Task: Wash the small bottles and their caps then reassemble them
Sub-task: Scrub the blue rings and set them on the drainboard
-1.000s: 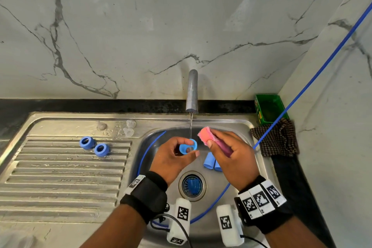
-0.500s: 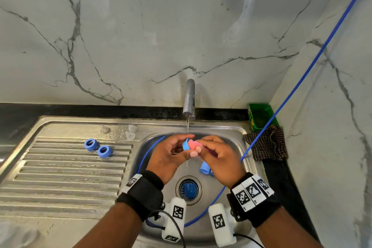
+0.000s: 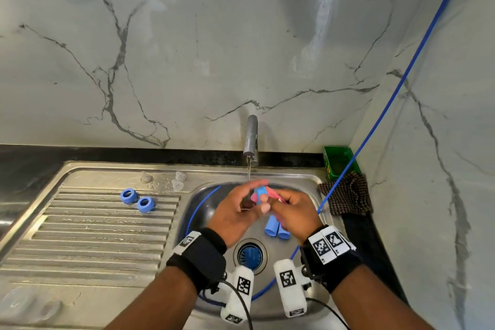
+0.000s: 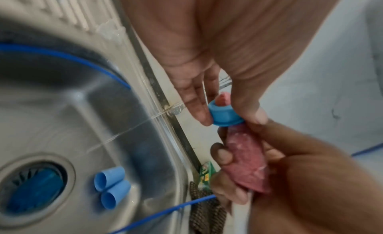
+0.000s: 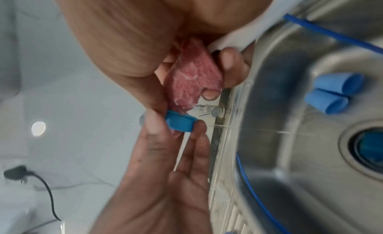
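Note:
My left hand (image 3: pixel 241 209) pinches a blue ring-shaped cap (image 3: pixel 260 191) between thumb and fingertips over the sink basin (image 3: pixel 203 203), under the thin stream from the tap (image 3: pixel 251 139). My right hand (image 3: pixel 292 211) grips a pink sponge (image 4: pixel 246 162) whose tip is pushed through the blue cap (image 4: pixel 223 114). The right wrist view shows the sponge (image 5: pixel 192 83) entering the cap (image 5: pixel 179 123). Two light blue tube-shaped bottles (image 3: pixel 276 228) lie side by side on the basin floor near the drain (image 3: pixel 250 254). Two more blue caps (image 3: pixel 138 199) sit on the ribbed drainboard (image 3: pixel 93 236).
A blue hose (image 3: pixel 375 120) runs from the upper right down into the basin. A green box (image 3: pixel 338 162) and a checked cloth (image 3: pixel 348 195) lie on the right counter. Small clear pieces (image 3: pixel 176 181) sit behind the drainboard. A marble wall stands behind.
My hands have come together under the tap. The sponge, held apart from the cap a second ago, is now pushed into the cap's opening.

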